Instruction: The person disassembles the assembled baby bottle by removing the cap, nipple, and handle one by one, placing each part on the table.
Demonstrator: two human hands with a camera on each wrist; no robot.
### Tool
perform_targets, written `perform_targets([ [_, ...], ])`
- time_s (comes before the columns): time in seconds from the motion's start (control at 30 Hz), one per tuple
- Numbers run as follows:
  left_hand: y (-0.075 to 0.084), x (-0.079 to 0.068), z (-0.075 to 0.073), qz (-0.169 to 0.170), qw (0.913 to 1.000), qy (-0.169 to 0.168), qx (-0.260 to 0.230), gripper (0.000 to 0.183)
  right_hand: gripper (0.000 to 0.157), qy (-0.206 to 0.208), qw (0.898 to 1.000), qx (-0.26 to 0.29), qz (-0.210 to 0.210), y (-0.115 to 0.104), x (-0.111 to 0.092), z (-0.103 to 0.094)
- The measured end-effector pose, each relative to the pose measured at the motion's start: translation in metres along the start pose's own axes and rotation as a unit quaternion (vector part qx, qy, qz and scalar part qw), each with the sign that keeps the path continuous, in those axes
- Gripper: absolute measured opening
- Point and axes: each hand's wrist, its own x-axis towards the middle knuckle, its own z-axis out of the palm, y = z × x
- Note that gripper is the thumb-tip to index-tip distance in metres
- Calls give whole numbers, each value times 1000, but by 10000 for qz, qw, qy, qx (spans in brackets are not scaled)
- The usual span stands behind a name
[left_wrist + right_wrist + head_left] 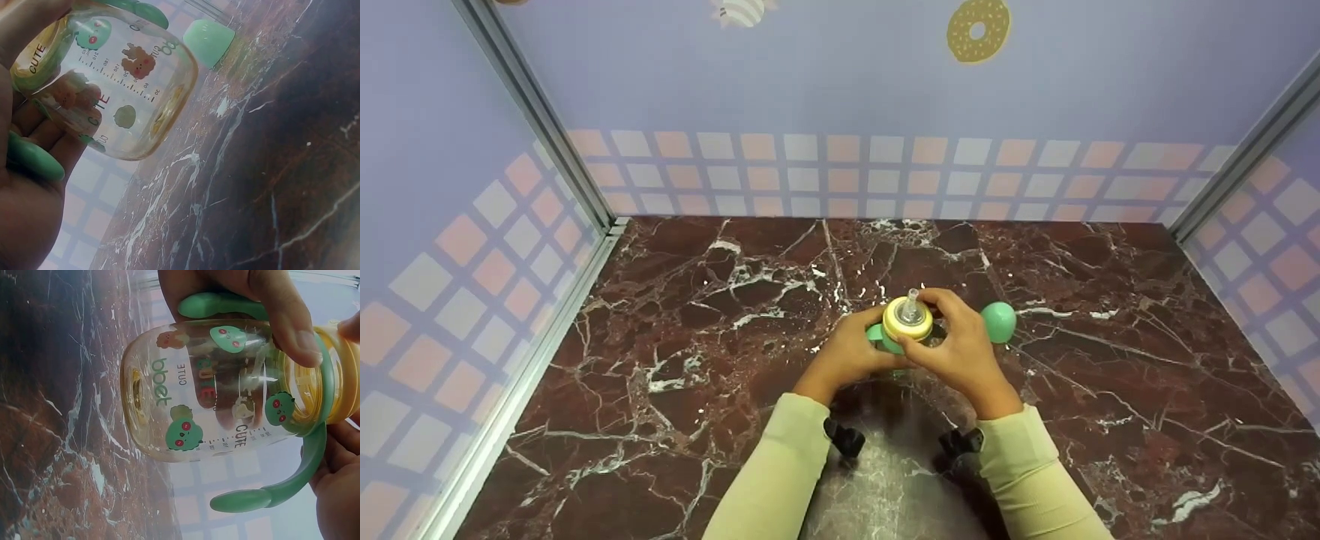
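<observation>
- Only the head view shows the teat (pixel 913 304), between the fingers; wrist views show printed faces on the bottle (pixel 185 354).
- Left hand (pixel 851 349) wraps the bottle — right hand (pixel 964 349) pinches its yellow collar (pixel 906 330).
- Green cap (pixel 998 322) beside the right fingers; bottle's body mostly hidden beneath them from overhead.

Veined maroon tabletop (pixel 1140 382), lilac wall (pixel 840 82)

Soft, even light fills the head view; the polished bench (pixel 1110 375) carries a pale sheen at its near middle, dark shadow beside it. Both wrist views look dimmer and hazier, with faint glints on the clear bottle (pixel 219 391).
</observation>
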Motion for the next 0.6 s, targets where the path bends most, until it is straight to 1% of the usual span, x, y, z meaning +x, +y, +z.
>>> perform_targets([
  [0.23, -1, 0, 0, 91, 10000, -11, 21, 67, 52, -47, 9997, 195, -112, 2, 0, -1],
  [0.37, -1, 0, 0, 47, 10000, -30, 41, 66, 53, -79, 9994, 322, -123, 3, 0, -2],
  [0.6, -2, 1, 0, 30, 9998, -107, -165, 66, 54, -142, 9984, 528, -117, 3, 1, -3],
])
